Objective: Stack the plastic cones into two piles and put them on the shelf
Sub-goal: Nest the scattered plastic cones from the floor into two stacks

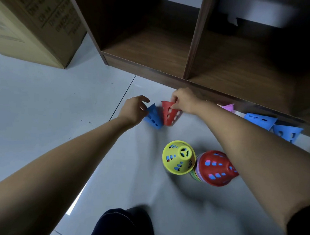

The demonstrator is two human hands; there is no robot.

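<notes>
Head view: gathering loose cones off the floor point(42, 101) below the shelf point(154, 50), pinching the red cone point(169, 116) with the right hand point(185, 102), curling the left hand point(133, 110) round the blue cone point(153, 119) beside it. Next, likely needing both lifted back onto the yellow-topped pile point(179, 157) and the red-topped pile point(216, 168).

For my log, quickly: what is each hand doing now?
Left hand: grips the blue cone.
Right hand: pinches the red cone.

Red cone point(168, 118), blue cone point(153, 118): smooth plastic. Shelf point(149, 51): dark wood grain, matt. Floor point(43, 96): glossy tile. Box point(38, 28): cardboard.
</notes>
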